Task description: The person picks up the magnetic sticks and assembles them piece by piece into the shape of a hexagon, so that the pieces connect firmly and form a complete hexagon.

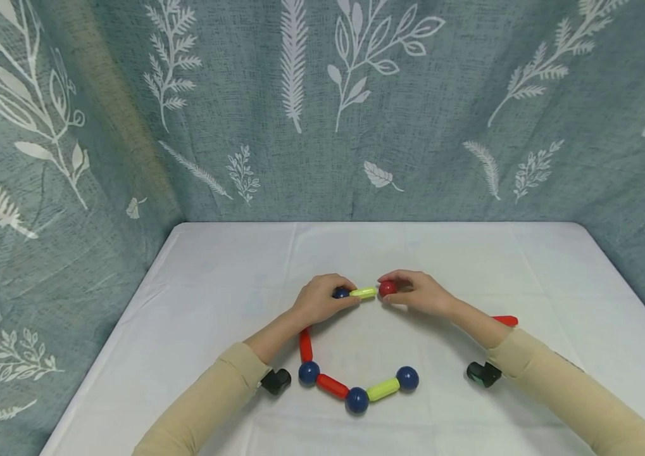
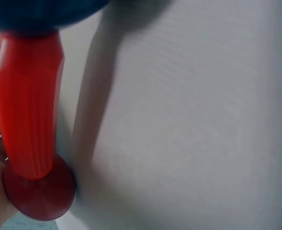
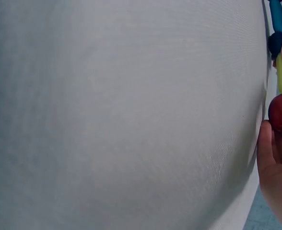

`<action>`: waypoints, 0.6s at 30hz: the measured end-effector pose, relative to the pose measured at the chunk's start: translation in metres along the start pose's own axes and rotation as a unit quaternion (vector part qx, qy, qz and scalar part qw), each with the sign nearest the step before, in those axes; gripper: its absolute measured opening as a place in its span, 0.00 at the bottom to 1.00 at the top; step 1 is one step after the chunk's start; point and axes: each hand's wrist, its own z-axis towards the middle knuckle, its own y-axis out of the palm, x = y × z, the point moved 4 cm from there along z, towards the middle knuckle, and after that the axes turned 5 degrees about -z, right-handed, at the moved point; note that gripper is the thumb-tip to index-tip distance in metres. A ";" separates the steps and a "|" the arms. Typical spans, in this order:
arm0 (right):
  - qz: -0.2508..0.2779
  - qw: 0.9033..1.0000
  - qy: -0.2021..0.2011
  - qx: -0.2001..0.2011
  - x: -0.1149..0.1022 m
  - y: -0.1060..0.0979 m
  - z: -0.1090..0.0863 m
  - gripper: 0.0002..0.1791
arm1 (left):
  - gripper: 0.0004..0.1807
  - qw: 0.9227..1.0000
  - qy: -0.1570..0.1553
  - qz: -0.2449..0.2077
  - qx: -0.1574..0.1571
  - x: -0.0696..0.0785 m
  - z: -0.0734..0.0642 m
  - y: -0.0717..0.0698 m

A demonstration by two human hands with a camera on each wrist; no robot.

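My left hand (image 1: 322, 299) grips a dark blue ball (image 1: 341, 292), from which a yellow-green rod (image 1: 364, 292) points right. Its thumb lies along the joint of the two. My right hand (image 1: 421, 294) pinches a red ball (image 1: 387, 289) between thumb and fingers, right by the rod's free end. The right wrist view shows a blue rod (image 3: 277, 17) on the blue ball's other side. Below my left hand, a red rod (image 1: 306, 345) leads to more blue balls and rods. In the left wrist view, a red rod (image 2: 28, 105) joins a blue ball to a red ball (image 2: 41, 191).
The chain curves toward the front through a blue ball (image 1: 309, 373), a red rod (image 1: 333, 386), another blue ball (image 1: 357, 400) and a yellow-green rod (image 1: 383, 389), up to an end ball (image 1: 407, 378). A red rod (image 1: 506, 320) lies partly behind my right forearm on the white tablecloth (image 1: 242, 253).
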 end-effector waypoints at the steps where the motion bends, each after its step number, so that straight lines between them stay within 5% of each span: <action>1: 0.002 1.000 0.000 0.000 0.000 0.000 0.000 0.24 | 0.15 1.000 0.000 0.001 -0.001 0.000 0.000 0.000; 18: 0.010 1.000 -0.022 0.001 0.001 0.002 -0.004 0.25 | 0.14 1.000 0.015 0.024 -0.013 0.003 0.002 0.004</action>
